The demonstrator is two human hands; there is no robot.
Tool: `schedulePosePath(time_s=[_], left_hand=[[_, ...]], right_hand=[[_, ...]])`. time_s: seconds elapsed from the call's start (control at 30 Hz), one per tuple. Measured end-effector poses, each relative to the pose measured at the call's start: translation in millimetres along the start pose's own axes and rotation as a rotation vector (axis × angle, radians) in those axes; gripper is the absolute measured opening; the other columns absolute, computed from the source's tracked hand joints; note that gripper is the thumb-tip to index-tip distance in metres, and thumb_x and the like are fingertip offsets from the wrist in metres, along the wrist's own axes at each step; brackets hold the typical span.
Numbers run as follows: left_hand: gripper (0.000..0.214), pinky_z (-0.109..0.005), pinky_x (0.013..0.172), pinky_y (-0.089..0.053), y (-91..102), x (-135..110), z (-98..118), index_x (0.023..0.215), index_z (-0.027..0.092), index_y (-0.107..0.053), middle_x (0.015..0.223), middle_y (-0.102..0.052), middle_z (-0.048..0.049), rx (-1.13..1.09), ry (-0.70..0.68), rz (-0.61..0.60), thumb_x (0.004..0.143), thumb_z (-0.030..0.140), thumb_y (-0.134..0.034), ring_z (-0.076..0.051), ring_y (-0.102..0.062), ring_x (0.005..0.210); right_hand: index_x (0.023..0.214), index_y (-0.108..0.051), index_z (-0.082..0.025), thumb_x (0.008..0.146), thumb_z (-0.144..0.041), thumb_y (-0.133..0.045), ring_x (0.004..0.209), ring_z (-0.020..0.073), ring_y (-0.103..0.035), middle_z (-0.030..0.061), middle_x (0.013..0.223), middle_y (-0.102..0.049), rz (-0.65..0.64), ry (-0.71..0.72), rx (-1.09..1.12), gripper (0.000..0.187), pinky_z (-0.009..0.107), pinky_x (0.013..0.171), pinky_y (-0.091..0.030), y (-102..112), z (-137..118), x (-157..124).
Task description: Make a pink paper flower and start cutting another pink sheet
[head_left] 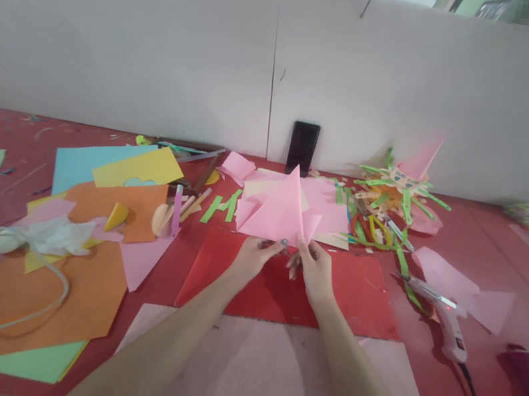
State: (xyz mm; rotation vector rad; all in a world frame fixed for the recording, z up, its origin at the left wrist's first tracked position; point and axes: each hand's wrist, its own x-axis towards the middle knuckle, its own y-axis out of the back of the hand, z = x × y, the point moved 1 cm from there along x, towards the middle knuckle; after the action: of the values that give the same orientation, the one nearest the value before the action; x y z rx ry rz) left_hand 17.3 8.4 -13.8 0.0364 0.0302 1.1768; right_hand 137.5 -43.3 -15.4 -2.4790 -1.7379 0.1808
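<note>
A folded piece of pink paper (280,211), with a tall point at its top, stands upright between my two hands. My left hand (254,257) pinches its lower edge near the middle with thumb and finger. On the right, my right hand (314,270) grips the lower right part between thumb and fingers, the other fingers curled beneath. Under both hands lies a red sheet (350,293). Behind the folded paper are flat pink sheets (335,213), partly hidden by it.
A glue gun (443,312) with a lit red light and black cord lies at right. A finished-looking pink cone figure (420,163) with green strips stands behind it. Orange paper (85,296) and a white cable (63,279) spread at left. A black phone (302,147) leans on the wall.
</note>
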Motion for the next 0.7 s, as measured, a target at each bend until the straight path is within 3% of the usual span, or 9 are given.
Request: schedulePosePath(time_s=[0.2, 0.33, 0.5, 0.7], left_hand=[[0.030, -0.025, 0.059, -0.044, -3.4, -4.0, 3.7, 0.058, 0.017, -0.057, 0.053, -0.059, 0.0001, -0.011, 0.068, -0.021, 0.072, 0.043, -0.056, -0.013, -0.055, 0.053], [0.038, -0.025, 0.066, -0.043, -1.5, -6.0, 1.9, 0.056, 0.019, -0.057, 0.040, -0.051, 0.0036, 0.051, 0.064, -0.014, 0.078, 0.049, -0.048, -0.012, -0.051, 0.046], [0.048, -0.024, 0.072, -0.042, -1.8, -8.0, 6.0, 0.042, 0.020, -0.050, 0.040, -0.051, 0.0014, 0.094, 0.050, -0.075, 0.079, 0.049, -0.045, -0.013, -0.054, 0.051], [0.045, -0.024, 0.061, -0.043, -5.6, -10.0, 8.4, 0.048, 0.019, -0.054, 0.041, -0.052, 0.0022, 0.079, 0.028, -0.057, 0.081, 0.048, -0.043, -0.012, -0.051, 0.046]], right_hand=[[0.058, -0.043, -0.020, 0.072, -0.055, -0.054, 0.028, 0.0091, -0.046, -0.0042, 0.041, -0.055, 0.014, -0.002, -0.098, 0.040, 0.020, 0.029, -0.035, 2.9, -0.7, 2.0], [0.062, -0.045, -0.020, 0.074, -0.055, -0.052, 0.027, 0.0094, -0.045, -0.0051, 0.041, -0.055, -0.011, 0.008, -0.070, 0.038, 0.020, 0.029, -0.035, 2.0, -2.6, -0.9], [0.066, -0.049, -0.018, 0.075, -0.049, -0.055, 0.031, 0.0093, -0.048, -0.0048, 0.044, -0.055, -0.048, 0.047, -0.006, 0.033, 0.020, 0.034, -0.039, -1.3, -3.6, -2.9], [0.062, -0.049, -0.017, 0.074, -0.046, -0.057, 0.031, 0.0072, -0.045, -0.0049, 0.043, -0.053, -0.006, 0.088, -0.060, 0.032, 0.019, 0.033, -0.036, 1.5, -4.6, 1.7]])
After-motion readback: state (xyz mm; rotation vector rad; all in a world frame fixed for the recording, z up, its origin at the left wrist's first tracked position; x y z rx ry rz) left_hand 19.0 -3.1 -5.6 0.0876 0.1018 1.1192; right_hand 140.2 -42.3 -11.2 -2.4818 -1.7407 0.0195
